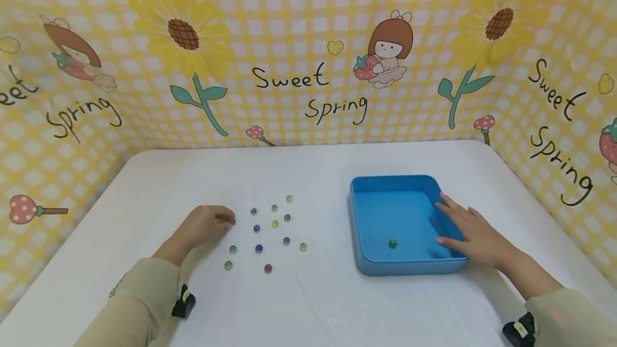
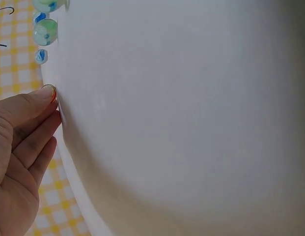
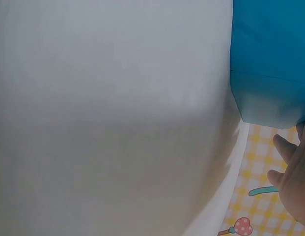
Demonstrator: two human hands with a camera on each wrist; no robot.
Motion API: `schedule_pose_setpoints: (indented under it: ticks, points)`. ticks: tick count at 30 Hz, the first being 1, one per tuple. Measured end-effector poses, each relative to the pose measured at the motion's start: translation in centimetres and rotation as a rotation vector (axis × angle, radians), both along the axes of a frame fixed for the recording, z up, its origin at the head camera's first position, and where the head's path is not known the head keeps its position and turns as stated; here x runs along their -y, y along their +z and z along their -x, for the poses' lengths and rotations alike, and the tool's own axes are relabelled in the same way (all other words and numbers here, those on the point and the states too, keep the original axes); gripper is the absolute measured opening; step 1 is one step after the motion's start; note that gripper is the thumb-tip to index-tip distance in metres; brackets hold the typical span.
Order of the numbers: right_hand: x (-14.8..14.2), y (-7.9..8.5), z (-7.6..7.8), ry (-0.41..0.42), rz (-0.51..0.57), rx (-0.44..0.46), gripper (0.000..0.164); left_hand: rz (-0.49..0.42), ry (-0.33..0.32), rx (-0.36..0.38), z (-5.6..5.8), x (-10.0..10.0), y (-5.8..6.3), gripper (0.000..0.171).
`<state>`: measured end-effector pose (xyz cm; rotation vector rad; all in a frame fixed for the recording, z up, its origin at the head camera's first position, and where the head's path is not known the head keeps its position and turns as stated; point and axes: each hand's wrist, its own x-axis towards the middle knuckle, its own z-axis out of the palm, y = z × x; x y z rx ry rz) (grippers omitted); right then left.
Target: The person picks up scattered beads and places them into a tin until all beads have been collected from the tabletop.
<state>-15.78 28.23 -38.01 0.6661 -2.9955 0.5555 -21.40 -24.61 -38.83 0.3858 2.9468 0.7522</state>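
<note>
Though one tray (image 1: 385, 210), fourteen marbles (image 1: 275, 224)

Just right of the left hand (image 1: 208, 223), scattered marbles (image 1: 275, 224) lie on the table (image 1: 144, 202); between that hand's thumb and fingers sits a pinched marble (image 2: 55, 94). Immediately left of the right hand (image 1: 477, 234) stands a tray (image 1: 409, 268), a lone marble (image 1: 392, 243) on its floor. Beyond both hands rises the cloth backdrop (image 1: 289, 15).
</note>
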Motion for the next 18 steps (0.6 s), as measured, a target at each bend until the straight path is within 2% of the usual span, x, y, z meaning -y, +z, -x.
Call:
schedule_pose_setpoints:
  ticks: [5, 6, 12, 13, 18]
  points:
    - [-0.07, -0.13, 0.08, 0.004, 0.008, -0.010, 0.071, 0.040, -0.004, -0.016, 0.30, -0.01, 0.05, 0.016]
    - [-0.10, -0.16, 0.10, 0.006, 0.009, -0.014, 0.071, 0.052, -0.004, -0.030, 0.54, 0.16, -0.35, 0.015]
    - [-0.23, -0.21, 0.24, 0.013, 0.008, -0.017, 0.071, 0.067, -0.010, -0.035, 0.30, -0.06, -0.25, 0.014]
    - [-0.24, -0.20, 0.24, 0.012, 0.008, -0.014, 0.071, 0.064, -0.013, -0.025, 0.05, -0.30, 0.15, 0.014]
    - [-0.32, -0.30, 0.26, 0.009, 0.012, -0.012, 0.071, 0.072, -0.019, -0.039, 0.14, -0.39, 0.12, 0.015]
